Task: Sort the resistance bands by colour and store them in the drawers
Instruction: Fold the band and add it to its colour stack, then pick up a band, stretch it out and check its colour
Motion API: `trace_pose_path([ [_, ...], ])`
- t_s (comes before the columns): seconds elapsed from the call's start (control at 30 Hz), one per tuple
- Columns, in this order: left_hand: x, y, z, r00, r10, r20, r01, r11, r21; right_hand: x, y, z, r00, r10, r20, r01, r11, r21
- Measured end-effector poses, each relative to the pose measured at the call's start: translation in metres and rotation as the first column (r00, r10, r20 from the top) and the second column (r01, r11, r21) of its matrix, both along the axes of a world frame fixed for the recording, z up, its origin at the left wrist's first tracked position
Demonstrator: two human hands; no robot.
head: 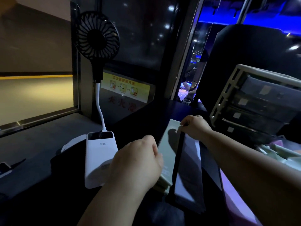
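My right hand (197, 128) pinches the top end of a black resistance band (177, 160). The band runs down toward me over a pale green flat box (165, 144) on the dark desk, and its lower end lies near the front edge. My left hand (138, 162) hovers just left of the band with its fingers curled, and nothing shows in it. A beige drawer unit (218, 101) with several dark labelled drawers, all closed, stands at the right behind my right hand. A heap of pale green and pink bands (280, 150) lies in front of the unit, beyond my right forearm.
A white power bank (99, 154) lies left of my left hand, its white cable rising to a black clip fan (97, 35). Behind it a white cloth (73, 142) sits on the desk. A dark chair back (244, 54) stands behind the drawers. A window ledge (32, 121) runs along the left.
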State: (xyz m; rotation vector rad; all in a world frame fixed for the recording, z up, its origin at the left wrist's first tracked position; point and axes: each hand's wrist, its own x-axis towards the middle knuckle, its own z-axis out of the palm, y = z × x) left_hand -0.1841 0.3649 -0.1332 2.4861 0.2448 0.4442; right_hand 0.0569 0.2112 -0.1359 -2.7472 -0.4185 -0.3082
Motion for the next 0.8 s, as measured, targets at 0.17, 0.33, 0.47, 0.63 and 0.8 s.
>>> trace_pose_path([
  [0.17, 0.006, -0.02, 0.005, 0.997, 0.012, 0.073, -0.012, 1.0, 0.003, -0.016, -0.028, 0.016, 1.0, -0.012, 0.014, 0.012, 1.0, 0.028],
  [0.33, 0.009, -0.047, 0.008, 0.988, 0.061, 0.14, -0.069, 0.996, 0.052, -0.044, -0.077, 0.018, 0.998, -0.026, 0.056, 0.019, 0.992, 0.122],
  [0.47, 0.009, -0.056, 0.013, 0.972, 0.134, 0.195, -0.157, 0.982, 0.108, -0.06, -0.122, 0.012, 0.995, -0.039, 0.088, 0.027, 0.991, 0.133],
  [0.63, 0.013, -0.092, 0.021, 0.967, 0.076, 0.245, -0.11, 0.986, 0.129, -0.074, -0.179, 0.007, 0.989, -0.091, 0.114, 0.067, 0.978, 0.195],
  [0.8, 0.035, -0.16, 0.021, 0.971, -0.148, 0.188, 0.126, 0.984, 0.127, -0.092, -0.228, 0.018, 0.976, -0.127, 0.176, 0.095, 0.979, 0.18],
])
